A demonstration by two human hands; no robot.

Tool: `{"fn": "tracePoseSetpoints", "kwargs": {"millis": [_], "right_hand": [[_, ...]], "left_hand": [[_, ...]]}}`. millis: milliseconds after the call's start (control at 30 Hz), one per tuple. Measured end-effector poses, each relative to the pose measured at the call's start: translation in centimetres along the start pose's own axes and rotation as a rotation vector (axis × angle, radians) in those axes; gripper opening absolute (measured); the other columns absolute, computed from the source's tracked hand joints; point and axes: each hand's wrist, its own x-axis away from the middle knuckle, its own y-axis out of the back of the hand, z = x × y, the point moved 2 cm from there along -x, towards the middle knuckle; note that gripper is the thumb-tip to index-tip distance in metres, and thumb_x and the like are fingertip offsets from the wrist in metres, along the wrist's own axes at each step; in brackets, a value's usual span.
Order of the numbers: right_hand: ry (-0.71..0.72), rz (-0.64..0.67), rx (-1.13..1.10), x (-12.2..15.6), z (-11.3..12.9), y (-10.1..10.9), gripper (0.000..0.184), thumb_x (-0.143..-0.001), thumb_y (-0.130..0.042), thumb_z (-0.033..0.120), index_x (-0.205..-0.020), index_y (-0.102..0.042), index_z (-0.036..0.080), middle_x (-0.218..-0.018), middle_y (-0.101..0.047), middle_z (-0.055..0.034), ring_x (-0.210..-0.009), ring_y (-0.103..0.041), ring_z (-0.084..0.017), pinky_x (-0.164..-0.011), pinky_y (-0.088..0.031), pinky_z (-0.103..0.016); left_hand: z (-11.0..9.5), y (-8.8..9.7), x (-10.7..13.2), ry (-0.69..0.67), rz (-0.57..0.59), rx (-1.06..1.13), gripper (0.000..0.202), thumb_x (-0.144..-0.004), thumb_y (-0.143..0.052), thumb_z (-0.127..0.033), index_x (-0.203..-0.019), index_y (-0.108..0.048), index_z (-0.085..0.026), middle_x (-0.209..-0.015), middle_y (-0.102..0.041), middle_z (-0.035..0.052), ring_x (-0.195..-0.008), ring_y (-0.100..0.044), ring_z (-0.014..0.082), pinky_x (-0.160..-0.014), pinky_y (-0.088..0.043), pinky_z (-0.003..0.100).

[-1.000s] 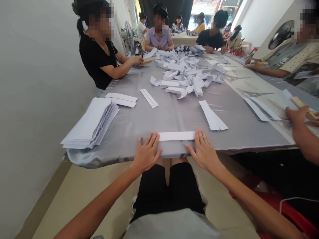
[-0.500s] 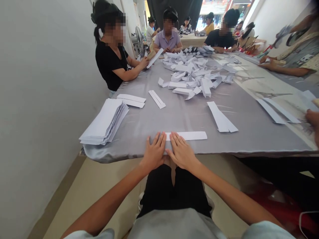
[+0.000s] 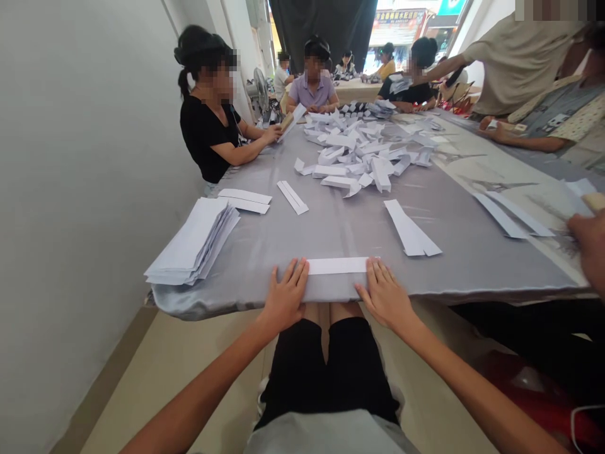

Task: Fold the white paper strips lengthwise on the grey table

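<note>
A narrow white paper strip [image 3: 337,266] lies flat along the front edge of the table. My left hand [image 3: 287,291] presses on its left end with outstretched fingers. At the right end, the fingers of my right hand [image 3: 385,290] rest on the strip, also stretched out. Left of my hands is a thick stack of white paper sheets [image 3: 182,236]. Beyond it lie a pair of folded paper strips [image 3: 246,200] and a smaller folded strip [image 3: 292,197]. To the right of my right hand is another folded paper piece [image 3: 411,228].
A heap of folded white papers [image 3: 359,151] covers the middle of the grey tablecloth [image 3: 340,230]. A person in black [image 3: 210,120] sits at the left with paper in hand. Another person's hand [image 3: 588,243] is at the right edge, near long paper strips [image 3: 513,214].
My right hand has slid rightward along the strip to its right end, while my left stays at the left end. Another person's arm now reaches across at the back right.
</note>
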Motion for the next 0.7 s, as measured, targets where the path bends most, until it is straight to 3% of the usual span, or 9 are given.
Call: {"fn": "tracePoseSetpoints", "kwargs": {"millis": [133, 267, 400, 533, 700], "right_hand": [[-0.007, -0.007, 0.014, -0.2, 0.6, 0.0, 0.077, -0.111, -0.027, 0.048, -0.167, -0.020, -0.004, -0.164, -0.042, -0.0284, -0.157, -0.036, -0.038, -0.127, -0.030, -0.055], [0.006, -0.008, -0.007, -0.1, 0.2, 0.3, 0.077, -0.111, -0.028, 0.048, -0.169, -0.013, -0.001, -0.164, -0.041, -0.0280, -0.156, -0.037, -0.037, -0.127, -0.031, -0.056], [0.020, 0.013, -0.040, 0.1, -0.2, 0.3, 0.079, -0.111, -0.029, 0.049, -0.170, -0.008, 0.002, -0.167, -0.038, -0.0261, -0.158, -0.035, -0.036, -0.127, -0.031, -0.055], [0.022, 0.019, -0.085, 0.3, -0.3, 0.2, 0.079, -0.111, -0.028, 0.052, -0.171, -0.006, 0.006, -0.169, -0.036, -0.0235, -0.159, -0.031, -0.036, -0.128, -0.028, -0.058], [0.034, 0.031, -0.180, 0.5, -0.8, 0.4, 0.081, -0.111, -0.030, 0.056, -0.172, -0.001, 0.013, -0.172, -0.031, -0.0200, -0.161, -0.027, -0.036, -0.128, -0.024, -0.061]], "left_hand": [[0.3, 0.3, 1.2, -0.016, -0.009, -0.007, 0.100, -0.082, -0.059, -0.024, -0.171, -0.015, -0.012, -0.176, -0.017, 0.0139, -0.165, -0.008, 0.0315, -0.126, -0.023, 0.064], [0.5, 0.4, 2.2, 0.040, -0.015, -0.001, 0.090, -0.086, -0.053, -0.021, -0.170, -0.020, -0.014, -0.175, -0.023, 0.0115, -0.165, -0.016, 0.0287, -0.126, -0.026, 0.061], [-0.2, 1.0, 2.1, 0.117, -0.069, 0.039, 0.089, -0.088, -0.053, -0.026, -0.170, -0.021, -0.009, -0.176, -0.020, 0.0159, -0.164, -0.015, 0.0300, -0.128, -0.025, 0.058], [-1.6, 1.6, 1.2, 0.024, -0.085, 0.032, 0.097, -0.087, -0.056, -0.027, -0.171, -0.011, -0.009, -0.177, -0.012, 0.0172, -0.166, -0.003, 0.0319, -0.129, -0.013, 0.067], [-1.6, 1.2, 0.5, -0.073, -0.007, 0.004, 0.093, -0.086, -0.057, -0.025, -0.171, -0.020, -0.017, -0.175, -0.025, 0.0155, -0.164, -0.010, 0.0384, -0.124, 0.001, 0.080]]}}
